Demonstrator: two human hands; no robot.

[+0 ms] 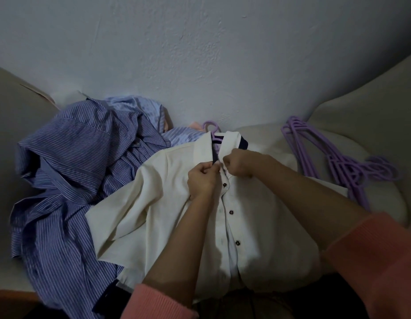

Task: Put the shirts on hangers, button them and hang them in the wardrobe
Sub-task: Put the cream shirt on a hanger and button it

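A cream shirt (pixel 167 203) with dark buttons lies front-up on the bed, its dark-trimmed collar pointing away from me. A purple hanger (pixel 213 132) sits inside it, with the hook poking out of the collar. My left hand (pixel 203 178) pinches the left edge of the placket just under the collar. My right hand (pixel 238 163) pinches the opposite edge at the same spot. Three dark buttons lower down the front are visible.
A heap of blue striped shirts (pixel 68 171) lies to the left, partly under the cream shirt. A bunch of purple hangers (pixel 338 160) rests on the pale bed cover (pixel 384 125) at the right. A grey wall (pixel 200 54) stands behind.
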